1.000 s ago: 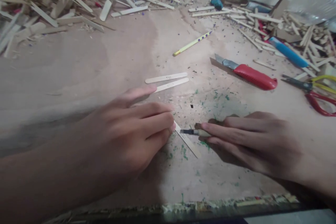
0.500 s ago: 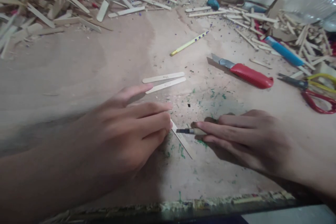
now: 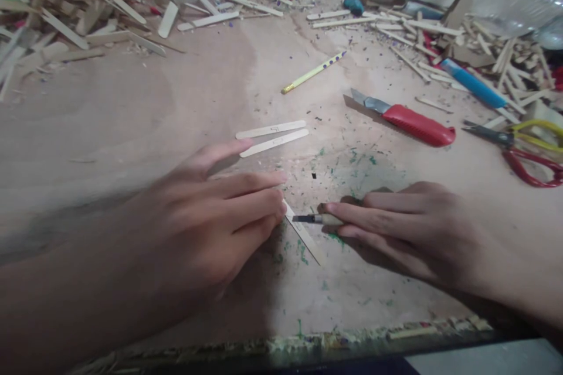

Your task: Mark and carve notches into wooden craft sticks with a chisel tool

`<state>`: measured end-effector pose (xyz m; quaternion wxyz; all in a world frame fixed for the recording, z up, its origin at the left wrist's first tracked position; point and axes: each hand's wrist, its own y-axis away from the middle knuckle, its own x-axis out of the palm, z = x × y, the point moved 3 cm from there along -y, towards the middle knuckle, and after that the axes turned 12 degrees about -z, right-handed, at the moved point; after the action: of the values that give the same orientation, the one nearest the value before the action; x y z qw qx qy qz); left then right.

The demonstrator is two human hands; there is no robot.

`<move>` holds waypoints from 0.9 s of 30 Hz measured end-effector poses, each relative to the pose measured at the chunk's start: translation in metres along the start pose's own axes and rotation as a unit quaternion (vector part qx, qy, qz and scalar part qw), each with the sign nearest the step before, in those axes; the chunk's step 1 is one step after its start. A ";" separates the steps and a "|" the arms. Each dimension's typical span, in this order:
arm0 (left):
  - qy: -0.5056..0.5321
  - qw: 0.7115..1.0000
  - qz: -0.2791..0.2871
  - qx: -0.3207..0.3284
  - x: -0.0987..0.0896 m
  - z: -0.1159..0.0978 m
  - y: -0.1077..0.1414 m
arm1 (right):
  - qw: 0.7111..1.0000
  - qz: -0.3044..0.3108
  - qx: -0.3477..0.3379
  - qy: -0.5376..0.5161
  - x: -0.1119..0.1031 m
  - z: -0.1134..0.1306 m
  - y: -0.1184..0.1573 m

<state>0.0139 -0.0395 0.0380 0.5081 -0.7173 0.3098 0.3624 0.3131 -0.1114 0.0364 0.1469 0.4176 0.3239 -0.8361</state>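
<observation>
My left hand (image 3: 224, 222) has its thumb side closed on the upper end of a popsicle stick (image 3: 309, 244), which slants down to the right on the board. A small mark shows on the stick's face. The index fingertip stretches out to two more popsicle sticks (image 3: 272, 142), also marked, lying side by side beyond. My right hand (image 3: 413, 225) grips a small wood chisel (image 3: 328, 220) with a flat dark blade and pale handle. Its blade tip lies over the stick, close to my left fingertips; whether it bites into the wood I cannot tell.
Farther off lie a yellow pencil (image 3: 313, 72), a red utility knife (image 3: 417, 125) with its blade out, scissors (image 3: 514, 143) and a blue cutter (image 3: 472, 82). Heaps of popsicle sticks (image 3: 94, 9) fill the back corners. A clear plastic bottle (image 3: 534, 14) rests at far right.
The held stick has tipped slightly, so more of its flat face and a blunter lower end show. Both hands keep nearly the same place; the whole view has shifted a little.
</observation>
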 end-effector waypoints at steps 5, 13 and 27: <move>0.005 1.000 -0.006 0.001 0.005 -0.001 -0.001 | 1.000 -0.012 0.001 0.004 0.002 -0.001 -0.001; 0.013 1.000 -0.020 -0.012 0.002 -0.001 -0.001 | 1.000 -0.020 -0.009 0.013 0.003 0.000 -0.002; 0.033 0.998 -0.041 -0.035 0.004 0.001 -0.004 | 1.000 0.014 0.015 -0.003 -0.004 -0.005 -0.001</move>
<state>0.0190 -0.0382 0.0364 0.4866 -0.7581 0.2840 0.3283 0.3178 -0.1079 0.0374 0.1532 0.4221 0.3050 -0.8398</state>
